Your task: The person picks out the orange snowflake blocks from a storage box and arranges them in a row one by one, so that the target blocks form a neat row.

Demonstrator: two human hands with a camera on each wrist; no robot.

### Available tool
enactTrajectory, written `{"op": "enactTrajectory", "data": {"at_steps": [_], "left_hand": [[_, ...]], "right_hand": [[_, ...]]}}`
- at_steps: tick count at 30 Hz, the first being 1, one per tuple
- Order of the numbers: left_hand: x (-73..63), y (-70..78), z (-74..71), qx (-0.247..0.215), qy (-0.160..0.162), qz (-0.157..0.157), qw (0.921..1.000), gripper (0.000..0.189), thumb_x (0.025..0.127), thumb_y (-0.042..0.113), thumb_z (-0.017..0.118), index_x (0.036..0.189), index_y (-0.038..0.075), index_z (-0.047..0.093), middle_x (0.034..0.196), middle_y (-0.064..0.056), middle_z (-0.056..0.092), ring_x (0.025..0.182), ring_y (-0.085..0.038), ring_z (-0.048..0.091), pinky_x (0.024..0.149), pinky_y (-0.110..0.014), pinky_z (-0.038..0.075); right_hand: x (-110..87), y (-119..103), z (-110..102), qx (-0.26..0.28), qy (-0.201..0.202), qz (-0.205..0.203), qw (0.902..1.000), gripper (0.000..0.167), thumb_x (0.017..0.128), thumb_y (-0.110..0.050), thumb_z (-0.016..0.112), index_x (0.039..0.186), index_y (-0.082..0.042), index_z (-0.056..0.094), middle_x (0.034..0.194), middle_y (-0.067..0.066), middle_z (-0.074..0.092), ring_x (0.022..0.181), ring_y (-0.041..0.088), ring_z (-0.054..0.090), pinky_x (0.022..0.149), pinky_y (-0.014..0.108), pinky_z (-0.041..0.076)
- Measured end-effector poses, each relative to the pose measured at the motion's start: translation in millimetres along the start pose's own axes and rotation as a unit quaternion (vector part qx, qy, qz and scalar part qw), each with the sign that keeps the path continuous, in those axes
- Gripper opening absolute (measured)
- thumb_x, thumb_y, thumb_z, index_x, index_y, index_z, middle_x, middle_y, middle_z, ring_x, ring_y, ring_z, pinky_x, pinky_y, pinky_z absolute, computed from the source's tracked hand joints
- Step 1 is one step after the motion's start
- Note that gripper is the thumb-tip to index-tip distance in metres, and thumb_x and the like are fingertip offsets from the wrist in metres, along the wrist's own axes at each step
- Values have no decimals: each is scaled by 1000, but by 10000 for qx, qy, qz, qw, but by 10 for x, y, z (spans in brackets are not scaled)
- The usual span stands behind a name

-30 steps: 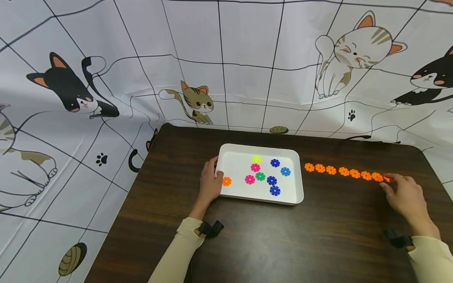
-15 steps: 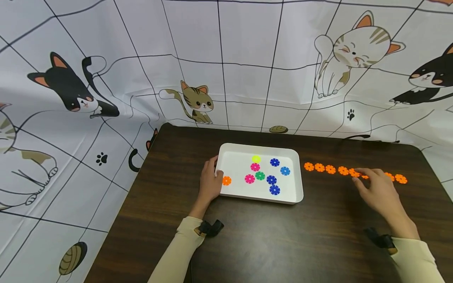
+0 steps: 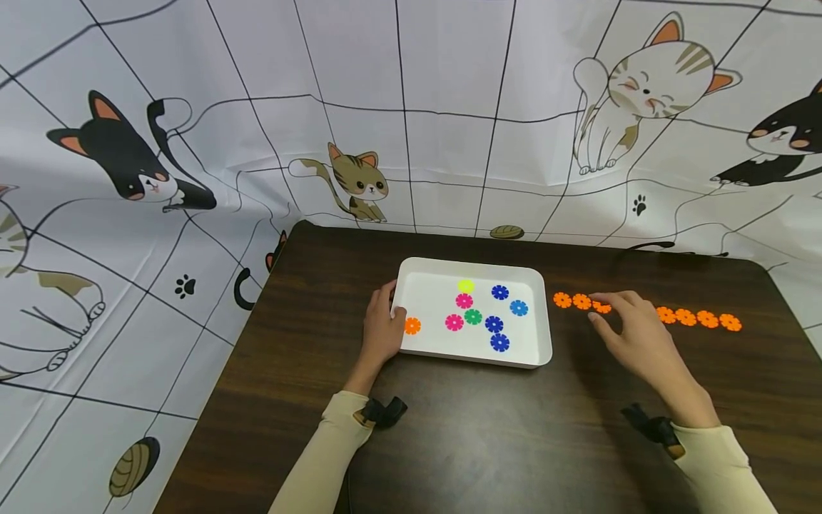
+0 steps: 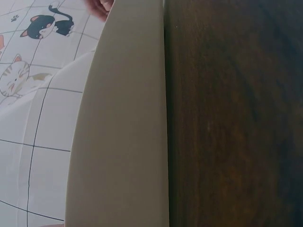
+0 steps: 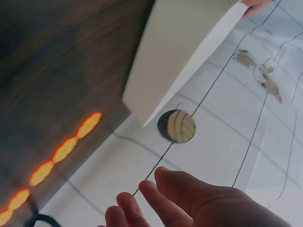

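Note:
A white tray (image 3: pixel 475 267) lies on the brown table, and my left hand (image 3: pixel 383 325) grips its left side with the thumb over the rim. Inside the tray are flower-shaped discs: one orange (image 3: pixel 412 325), one yellow (image 3: pixel 465 286), one green (image 3: pixel 472 316), two pink and several blue (image 3: pixel 494 324). To its right runs a row of orange discs (image 3: pixel 685 317). Over the left part of that row is my right hand (image 3: pixel 636 339), hiding some of the discs. Its fingers (image 5: pixel 175 189) are loosely bent and hold nothing visible in the right wrist view.
The brown table (image 3: pixel 514 442) extends in front of the tray. Behind and to the left hangs a white cloth (image 3: pixel 449 143) printed with cats and black lines. In the left wrist view the tray's side wall (image 4: pixel 120 118) fills the middle.
My right hand has moved left along the orange row, from its right end to near the tray, uncovering discs at the right. The left hand and tray stay put.

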State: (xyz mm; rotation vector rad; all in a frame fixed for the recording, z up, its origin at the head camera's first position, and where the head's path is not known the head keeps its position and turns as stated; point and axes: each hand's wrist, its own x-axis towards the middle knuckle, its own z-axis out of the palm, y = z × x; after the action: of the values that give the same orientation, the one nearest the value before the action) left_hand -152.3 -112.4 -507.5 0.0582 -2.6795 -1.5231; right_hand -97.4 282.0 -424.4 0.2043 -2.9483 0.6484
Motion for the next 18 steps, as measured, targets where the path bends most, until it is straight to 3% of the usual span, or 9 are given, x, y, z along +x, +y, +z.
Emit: {"op": "enactTrajectory", "data": {"at_steps": [10, 16, 18], "left_hand": [[7, -16, 16, 34, -31, 4, 10000, 56, 97, 10, 47, 153, 10, 44, 145, -18, 51, 118, -35, 54, 100, -52, 45], [16, -33, 15, 39, 32, 15, 10000, 55, 97, 10, 47, 152, 10, 45, 143, -18, 52, 112, -34, 54, 95, -50, 46], [14, -32, 8, 47, 22, 19, 10000, 56, 97, 10, 47, 152, 10, 45, 143, -18, 52, 112, -34, 54, 95, -49, 45]], "right_hand": [[57, -317, 179, 49, -70, -388, 9992, 37, 95, -14, 69, 130, -1, 66, 125, 27, 61, 106, 45, 58, 78, 59, 49], [117, -549, 321, 2, -368, -582, 9976, 37, 94, -16, 70, 129, -5, 67, 117, 22, 65, 94, 33, 57, 76, 48, 50], [146, -625, 386, 12, -453, -636, 9969, 36, 94, -17, 70, 129, -6, 68, 118, 21, 66, 96, 33, 58, 80, 49, 52]]}}
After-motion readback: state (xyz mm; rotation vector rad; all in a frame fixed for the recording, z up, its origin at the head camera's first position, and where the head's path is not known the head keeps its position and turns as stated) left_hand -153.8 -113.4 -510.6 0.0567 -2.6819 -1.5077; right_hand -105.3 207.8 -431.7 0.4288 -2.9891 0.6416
